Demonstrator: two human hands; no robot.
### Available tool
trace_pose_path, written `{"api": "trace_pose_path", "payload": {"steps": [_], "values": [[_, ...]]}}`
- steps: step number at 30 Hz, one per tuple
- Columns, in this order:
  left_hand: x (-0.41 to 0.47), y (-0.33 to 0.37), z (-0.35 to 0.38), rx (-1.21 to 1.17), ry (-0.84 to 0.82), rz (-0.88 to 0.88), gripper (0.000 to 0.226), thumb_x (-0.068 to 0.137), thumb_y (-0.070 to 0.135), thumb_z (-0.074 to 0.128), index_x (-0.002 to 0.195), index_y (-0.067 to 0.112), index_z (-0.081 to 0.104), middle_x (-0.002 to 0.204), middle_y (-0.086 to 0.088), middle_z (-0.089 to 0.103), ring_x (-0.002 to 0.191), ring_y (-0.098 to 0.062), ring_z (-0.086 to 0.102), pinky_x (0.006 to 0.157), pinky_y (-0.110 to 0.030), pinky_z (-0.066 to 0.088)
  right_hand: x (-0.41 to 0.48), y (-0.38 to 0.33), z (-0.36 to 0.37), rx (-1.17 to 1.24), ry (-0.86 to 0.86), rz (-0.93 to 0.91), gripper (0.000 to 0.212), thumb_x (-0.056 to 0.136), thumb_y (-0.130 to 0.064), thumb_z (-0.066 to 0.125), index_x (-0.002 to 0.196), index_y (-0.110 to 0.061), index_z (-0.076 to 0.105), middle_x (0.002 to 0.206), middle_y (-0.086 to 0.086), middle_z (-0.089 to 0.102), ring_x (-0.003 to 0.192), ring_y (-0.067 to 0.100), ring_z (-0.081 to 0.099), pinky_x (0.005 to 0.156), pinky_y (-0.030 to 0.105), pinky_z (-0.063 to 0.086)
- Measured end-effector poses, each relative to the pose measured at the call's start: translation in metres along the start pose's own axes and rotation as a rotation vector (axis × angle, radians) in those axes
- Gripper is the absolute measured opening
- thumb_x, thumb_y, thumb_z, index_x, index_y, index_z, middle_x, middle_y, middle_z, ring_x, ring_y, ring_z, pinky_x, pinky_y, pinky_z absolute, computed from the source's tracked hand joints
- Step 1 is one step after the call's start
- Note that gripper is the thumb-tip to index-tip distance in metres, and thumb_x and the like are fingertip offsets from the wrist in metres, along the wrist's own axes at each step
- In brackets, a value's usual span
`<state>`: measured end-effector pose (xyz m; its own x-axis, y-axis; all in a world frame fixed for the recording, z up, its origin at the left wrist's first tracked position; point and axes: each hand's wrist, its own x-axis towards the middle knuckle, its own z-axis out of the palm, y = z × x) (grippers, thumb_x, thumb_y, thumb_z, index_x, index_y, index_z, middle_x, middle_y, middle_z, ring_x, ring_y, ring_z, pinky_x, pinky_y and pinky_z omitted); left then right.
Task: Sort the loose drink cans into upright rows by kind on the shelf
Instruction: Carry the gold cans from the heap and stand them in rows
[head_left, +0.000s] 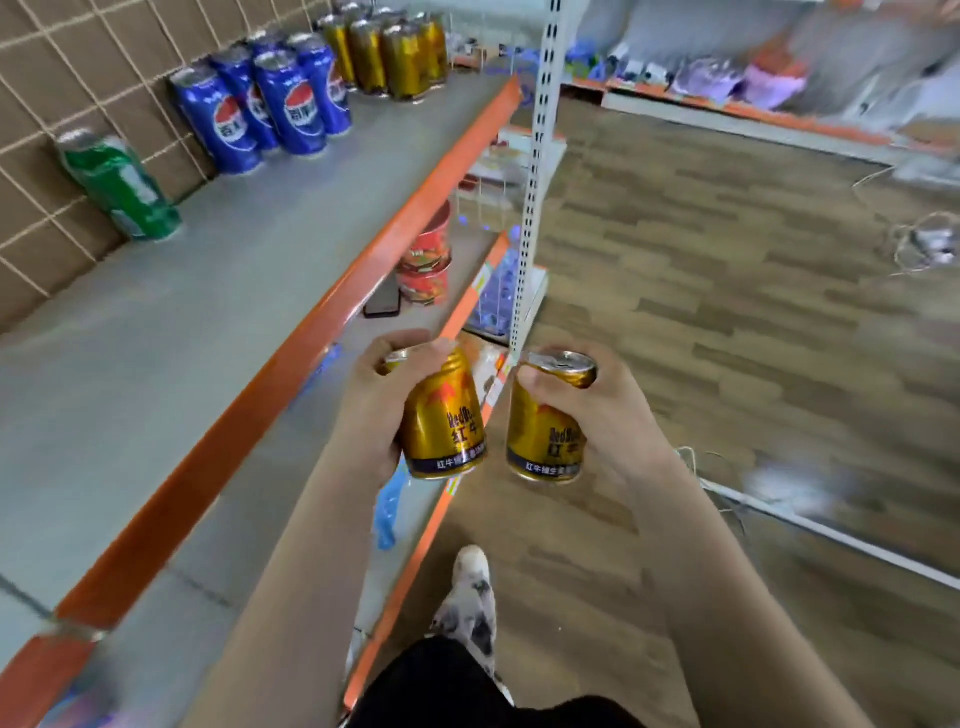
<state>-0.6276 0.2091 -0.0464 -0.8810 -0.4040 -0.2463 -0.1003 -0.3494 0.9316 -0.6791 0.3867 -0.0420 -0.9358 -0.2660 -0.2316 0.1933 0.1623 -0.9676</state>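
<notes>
Both hands are curled tight, each round one short gold can, held side by side in front of the shelving and just apart from one another. The left hand (371, 410) grips the left gold can (445, 423) from its outer side, with the fingers wrapped over the top rim and the can tipped slightly to the right. The right hand (597, 410) holds the right gold can (544, 434) nearly upright, its thumb across the shoulder below the silver lid. Below them a patterned shoe (471, 597) stands on the wood-look floor (727, 322). To the left runs the top shelf (156, 338), grey with an orange front edge; neither held can is over it or touching it. On the lower shelf (363, 519) beneath lie something blue (387, 512), too blurred to tell what it is, a dark phone (383, 304) and, just beyond the phone, stacked red cups (426, 265). A white slotted post (540, 156) rises past them. Farther along the top shelf a lone green can (122, 187) stands near the netted back wall (78, 78). Beyond it is an upright cluster of blue cans (270, 104), and farthest away a group of gold cans (389, 57).
</notes>
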Motion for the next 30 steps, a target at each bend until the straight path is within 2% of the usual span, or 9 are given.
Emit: {"api": "trace_pose_path", "payload": {"steps": [3, 6, 9, 11, 15, 20, 23, 27, 30], "values": [[0.049, 0.010, 0.023, -0.023, -0.037, 0.006, 0.033, 0.059, 0.019, 0.079, 0.088, 0.018, 0.063, 0.079, 0.000, 0.068, 0.064, -0.014, 0.067, 0.062, -0.031, 0.056, 0.042, -0.017, -0.009, -0.006, 0.042, -0.011, 0.029, 0.071, -0.026, 0.079, 0.093, -0.026, 0.062, 0.090, -0.005, 0.069, 0.084, 0.011, 0.066, 0.082, 0.033, 0.053], [0.093, 0.024, 0.044, -0.048, -0.065, -0.037, 0.045, 0.051, 0.037, 0.078, 0.091, 0.019, 0.065, 0.097, -0.013, 0.065, 0.082, -0.030, 0.066, 0.084, -0.052, 0.054, 0.080, -0.032, -0.018, -0.006, 0.070, -0.008, 0.038, 0.070, -0.026, 0.081, 0.101, -0.019, 0.061, 0.095, -0.002, 0.069, 0.086, 0.012, 0.066, 0.080, 0.031, 0.053], [0.129, 0.037, 0.066, -0.031, -0.077, -0.076, 0.052, 0.051, 0.043, 0.075, 0.095, 0.019, 0.064, 0.114, -0.024, 0.058, 0.099, -0.043, 0.060, 0.090, -0.064, 0.046, 0.119, -0.042, -0.029, -0.012, 0.065, -0.018, 0.036, 0.071, -0.027, 0.081, 0.100, -0.020, 0.061, 0.099, 0.002, 0.069, 0.092, 0.017, 0.066, 0.084, 0.036, 0.054], [0.153, 0.041, 0.081, -0.041, -0.062, -0.067, 0.040, 0.056, 0.037, 0.076, 0.090, 0.019, 0.064, 0.113, -0.023, 0.058, 0.097, -0.040, 0.061, 0.090, -0.057, 0.049, 0.144, -0.048, -0.038, -0.008, 0.064, -0.013, 0.031, 0.074, -0.025, 0.078, 0.097, -0.025, 0.059, 0.100, -0.001, 0.067, 0.090, 0.014, 0.064, 0.080, 0.031, 0.053], [0.202, 0.041, 0.108, -0.052, -0.016, -0.063, 0.021, 0.066, 0.027, 0.071, 0.084, 0.019, 0.063, 0.104, -0.013, 0.060, 0.089, -0.030, 0.060, 0.088, -0.051, 0.049, 0.200, -0.058, -0.060, -0.019, 0.012, -0.005, 0.042, 0.072, -0.030, 0.078, 0.108, -0.023, 0.057, 0.099, -0.005, 0.066, 0.089, 0.010, 0.063, 0.077, 0.028, 0.052], [0.259, 0.042, 0.145, -0.039, 0.106, 0.042, 0.007, 0.082, 0.013, 0.062, 0.088, 0.012, 0.058, 0.100, -0.011, 0.059, 0.075, -0.018, 0.062, 0.069, -0.030, 0.054, 0.290, -0.068, -0.092, -0.065, -0.071, -0.016, 0.045, 0.069, -0.027, 0.081, 0.108, -0.022, 0.057, 0.098, -0.004, 0.066, 0.088, 0.012, 0.063, 0.079, 0.029, 0.051], [0.286, 0.046, 0.161, -0.055, 0.206, 0.093, 0.023, 0.074, 0.018, 0.069, 0.093, 0.011, 0.060, 0.104, -0.015, 0.061, 0.081, -0.022, 0.063, 0.067, -0.029, 0.056, 0.341, -0.082, -0.107, -0.081, -0.157, -0.012, 0.049, 0.068, -0.029, 0.082, 0.110, -0.024, 0.055, 0.098, -0.004, 0.065, 0.089, 0.014, 0.062, 0.080, 0.032, 0.051], [0.310, 0.056, 0.174, -0.080, 0.339, 0.139, 0.032, 0.062, 0.015, 0.076, 0.090, 0.013, 0.060, 0.094, -0.010, 0.060, 0.065, -0.011, 0.065, 0.055, -0.023, 0.053, 0.399, -0.097, -0.112, -0.086, -0.261, 0.004, 0.059, 0.063, -0.038, 0.085, 0.112, -0.027, 0.056, 0.108, 0.003, 0.065, 0.096, 0.021, 0.064, 0.088, 0.044, 0.053], [0.324, 0.063, 0.170, -0.075, 0.427, 0.140, 0.037, 0.062, 0.021, 0.076, 0.095, 0.013, 0.061, 0.097, -0.013, 0.062, 0.082, -0.027, 0.064, 0.073, -0.041, 0.057, 0.430, -0.107, -0.101, -0.089, -0.342, -0.030, 0.044, 0.069, -0.031, 0.081, 0.106, -0.027, 0.057, 0.104, 0.001, 0.066, 0.096, 0.021, 0.064, 0.085, 0.039, 0.053]]}}
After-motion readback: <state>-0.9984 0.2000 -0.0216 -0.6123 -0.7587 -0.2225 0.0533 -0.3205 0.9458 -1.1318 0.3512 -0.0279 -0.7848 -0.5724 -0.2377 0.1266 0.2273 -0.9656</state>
